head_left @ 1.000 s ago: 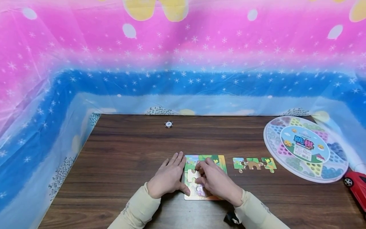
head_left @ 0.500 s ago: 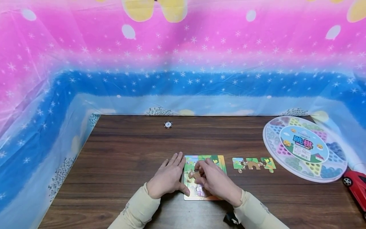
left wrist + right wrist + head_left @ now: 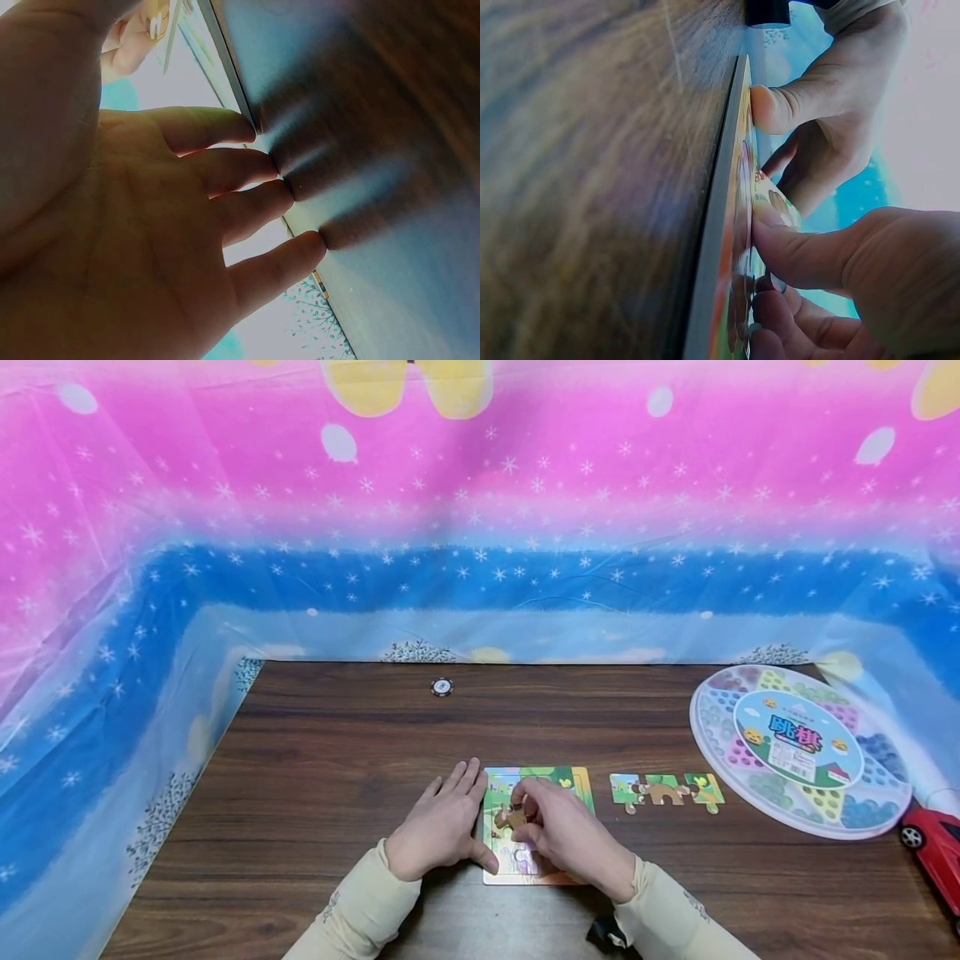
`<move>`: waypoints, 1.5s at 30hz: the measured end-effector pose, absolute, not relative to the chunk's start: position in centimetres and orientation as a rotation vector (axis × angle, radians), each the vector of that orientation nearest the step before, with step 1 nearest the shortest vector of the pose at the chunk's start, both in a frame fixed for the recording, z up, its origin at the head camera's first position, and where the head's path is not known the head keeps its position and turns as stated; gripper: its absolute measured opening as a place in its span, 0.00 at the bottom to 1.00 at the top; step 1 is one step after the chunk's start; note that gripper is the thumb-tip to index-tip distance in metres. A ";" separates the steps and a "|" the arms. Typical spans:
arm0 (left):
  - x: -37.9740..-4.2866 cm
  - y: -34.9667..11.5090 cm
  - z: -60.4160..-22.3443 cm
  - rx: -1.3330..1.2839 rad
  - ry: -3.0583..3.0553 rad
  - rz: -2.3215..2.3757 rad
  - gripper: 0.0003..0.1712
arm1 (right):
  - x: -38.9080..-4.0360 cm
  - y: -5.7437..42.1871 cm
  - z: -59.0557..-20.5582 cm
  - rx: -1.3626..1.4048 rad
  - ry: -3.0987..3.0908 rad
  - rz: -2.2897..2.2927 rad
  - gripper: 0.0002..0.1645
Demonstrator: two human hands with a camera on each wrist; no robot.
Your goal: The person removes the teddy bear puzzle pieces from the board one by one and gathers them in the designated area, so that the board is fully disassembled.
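A jigsaw board (image 3: 536, 879) with a bright cartoon picture and orange border lies in front of me. My left hand (image 3: 438, 822) rests beside it with straight fingers, its thumb on the lower left corner. In the left wrist view its fingertips (image 3: 319, 240) touch the tabletop. My right hand (image 3: 576, 837) reaches over the board and pinches a puzzle piece (image 3: 504, 819) with a brown animal on it. The right wrist view has this puzzle piece (image 3: 775, 196) tilted, standing off the board's face, with the thumb (image 3: 776, 236) against it. Part of the picture is hidden under the right hand.
Several joined puzzle pieces (image 3: 663, 789) form a strip right of the board. Farther right stand a round Chinese checkers set (image 3: 798, 739) and a red toy car (image 3: 937, 852). A poker chip (image 3: 442, 687) lies at the back of the wooden table (image 3: 315, 735). A black object (image 3: 604, 935) sits near the right sleeve.
The puzzle piece in my right hand looked pale with glare one second ago; its brown animal shows now, as its angle has changed slightly. Both hands have stayed in place.
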State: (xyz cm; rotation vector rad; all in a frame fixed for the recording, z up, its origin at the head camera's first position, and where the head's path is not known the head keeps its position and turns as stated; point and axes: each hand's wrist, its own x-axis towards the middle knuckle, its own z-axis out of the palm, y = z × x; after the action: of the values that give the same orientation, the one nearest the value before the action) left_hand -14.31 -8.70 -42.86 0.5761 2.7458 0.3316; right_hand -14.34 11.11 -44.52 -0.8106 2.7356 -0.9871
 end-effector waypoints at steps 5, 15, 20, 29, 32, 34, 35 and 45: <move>-14.3 -8.7 -42.9 0.578 2.740 0.343 0.70 | -14.4 11.3 -44.6 -0.813 2.671 -1.065 0.15; -14.1 -8.8 -43.0 0.580 2.754 0.357 0.71 | -14.6 11.7 -44.3 -0.767 2.558 -1.166 0.10; -14.1 -8.9 -43.0 0.568 2.749 0.367 0.70 | -14.7 11.8 -44.5 -0.731 2.513 -1.218 0.08; -14.2 -8.9 -43.0 0.577 2.751 0.357 0.71 | -15.0 12.9 -44.0 -0.687 2.447 -1.289 0.09; -14.2 -8.7 -43.0 0.577 2.744 0.351 0.71 | -15.1 13.9 -43.5 -0.680 2.459 -1.324 0.09; -14.2 -8.7 -43.0 0.577 2.741 0.343 0.71 | -15.0 14.8 -43.2 -0.650 2.496 -1.332 0.08; -14.2 -8.6 -43.0 0.576 2.740 0.340 0.71 | -15.0 15.3 -43.2 -0.632 2.513 -1.342 0.07; -14.2 -8.7 -42.8 0.583 2.766 0.338 0.72 | -14.4 21.8 -43.8 -0.449 2.788 -1.196 0.05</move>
State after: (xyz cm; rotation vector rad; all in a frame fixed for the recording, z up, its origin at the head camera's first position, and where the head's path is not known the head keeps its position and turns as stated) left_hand -14.19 -8.75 -42.83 0.5832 2.7659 0.3381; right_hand -14.37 21.79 -43.80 -0.4494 2.7882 -1.1956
